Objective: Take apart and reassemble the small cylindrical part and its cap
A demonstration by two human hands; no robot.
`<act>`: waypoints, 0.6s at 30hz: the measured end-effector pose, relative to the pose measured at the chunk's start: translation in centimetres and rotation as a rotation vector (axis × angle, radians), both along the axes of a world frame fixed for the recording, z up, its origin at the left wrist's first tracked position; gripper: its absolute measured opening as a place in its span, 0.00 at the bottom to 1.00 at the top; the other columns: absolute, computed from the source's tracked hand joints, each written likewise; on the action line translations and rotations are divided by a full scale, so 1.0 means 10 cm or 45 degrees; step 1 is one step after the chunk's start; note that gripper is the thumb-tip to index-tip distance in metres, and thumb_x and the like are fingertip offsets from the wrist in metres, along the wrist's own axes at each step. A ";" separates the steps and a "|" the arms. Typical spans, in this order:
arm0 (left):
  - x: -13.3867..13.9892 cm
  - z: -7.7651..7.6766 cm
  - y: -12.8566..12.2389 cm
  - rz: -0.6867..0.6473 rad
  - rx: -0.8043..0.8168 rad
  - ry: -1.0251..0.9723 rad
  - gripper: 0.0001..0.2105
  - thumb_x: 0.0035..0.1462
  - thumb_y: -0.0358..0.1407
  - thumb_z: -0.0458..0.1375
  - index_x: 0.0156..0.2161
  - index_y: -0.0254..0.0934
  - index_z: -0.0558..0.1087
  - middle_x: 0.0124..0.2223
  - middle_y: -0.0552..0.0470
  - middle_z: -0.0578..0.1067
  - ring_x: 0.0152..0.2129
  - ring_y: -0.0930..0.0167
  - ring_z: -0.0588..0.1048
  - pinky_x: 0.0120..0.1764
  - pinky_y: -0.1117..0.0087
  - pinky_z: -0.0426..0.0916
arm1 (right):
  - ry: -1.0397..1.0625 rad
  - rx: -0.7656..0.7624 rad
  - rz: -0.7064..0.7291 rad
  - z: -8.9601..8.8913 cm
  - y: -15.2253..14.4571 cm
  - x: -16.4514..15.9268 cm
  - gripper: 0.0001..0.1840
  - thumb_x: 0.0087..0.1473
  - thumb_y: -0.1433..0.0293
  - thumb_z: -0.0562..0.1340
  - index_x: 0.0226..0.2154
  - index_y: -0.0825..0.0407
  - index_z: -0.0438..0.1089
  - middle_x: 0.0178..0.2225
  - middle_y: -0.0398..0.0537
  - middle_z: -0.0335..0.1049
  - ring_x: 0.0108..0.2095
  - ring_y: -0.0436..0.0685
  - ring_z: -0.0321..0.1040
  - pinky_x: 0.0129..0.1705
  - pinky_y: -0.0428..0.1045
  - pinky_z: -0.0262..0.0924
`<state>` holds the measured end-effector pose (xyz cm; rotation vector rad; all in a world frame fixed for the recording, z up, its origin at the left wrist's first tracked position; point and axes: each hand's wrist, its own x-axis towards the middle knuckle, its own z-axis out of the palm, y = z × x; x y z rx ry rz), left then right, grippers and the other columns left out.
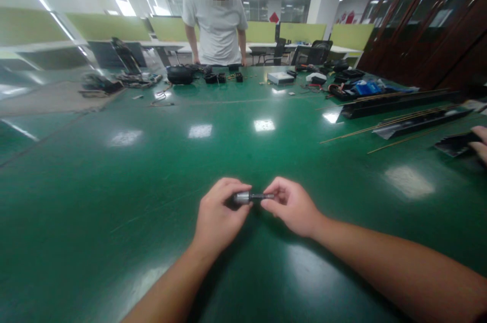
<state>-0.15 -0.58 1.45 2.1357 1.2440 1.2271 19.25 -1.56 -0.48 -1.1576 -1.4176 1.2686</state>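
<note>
A small cylindrical part [242, 198], silver with a black section, lies level between my hands, just above the green table [243, 160]. Its exact kind is too small to make out. Closed around the thicker silver end is my left hand [222, 206], thumb below and fingers above. A thin dark shaft [257, 196] runs out of the cylinder to the right. My right hand [291, 204] pinches the tip of this shaft between thumb and fingertips. The left end of the cylinder is hidden in my left palm.
Across the table stands a person [215, 19] in a white shirt. Black and white devices, including a white box [280, 78], lie along the far edge. Dark metal channels [418, 122] and thin rods [353, 135] lie right, near another person's hand [480, 145].
</note>
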 end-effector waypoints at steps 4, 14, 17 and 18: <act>-0.01 0.02 0.00 0.016 0.010 0.002 0.08 0.52 0.29 0.63 0.39 0.39 0.78 0.39 0.51 0.77 0.37 0.69 0.75 0.41 0.70 0.70 | 0.019 -0.018 0.000 0.00 0.01 0.00 0.09 0.49 0.69 0.67 0.32 0.52 0.67 0.23 0.38 0.66 0.22 0.49 0.64 0.25 0.45 0.56; -0.02 0.03 0.00 0.039 0.033 0.012 0.08 0.51 0.28 0.63 0.38 0.39 0.78 0.39 0.51 0.76 0.37 0.70 0.75 0.40 0.71 0.70 | 0.058 -0.031 -0.008 0.00 0.02 0.01 0.09 0.49 0.69 0.68 0.31 0.53 0.67 0.23 0.38 0.67 0.21 0.48 0.64 0.24 0.44 0.57; -0.03 0.03 0.01 0.038 0.038 0.018 0.09 0.51 0.28 0.64 0.39 0.40 0.78 0.39 0.52 0.76 0.37 0.70 0.75 0.41 0.71 0.69 | 0.099 -0.040 -0.009 0.00 0.03 0.00 0.09 0.49 0.69 0.67 0.31 0.53 0.67 0.23 0.38 0.68 0.21 0.48 0.64 0.23 0.44 0.57; -0.04 0.03 0.01 0.042 0.042 0.021 0.09 0.51 0.28 0.64 0.39 0.40 0.78 0.39 0.52 0.76 0.37 0.70 0.75 0.41 0.71 0.69 | 0.115 -0.045 -0.011 0.00 0.03 0.00 0.09 0.49 0.69 0.67 0.31 0.52 0.67 0.23 0.39 0.69 0.21 0.48 0.64 0.23 0.44 0.57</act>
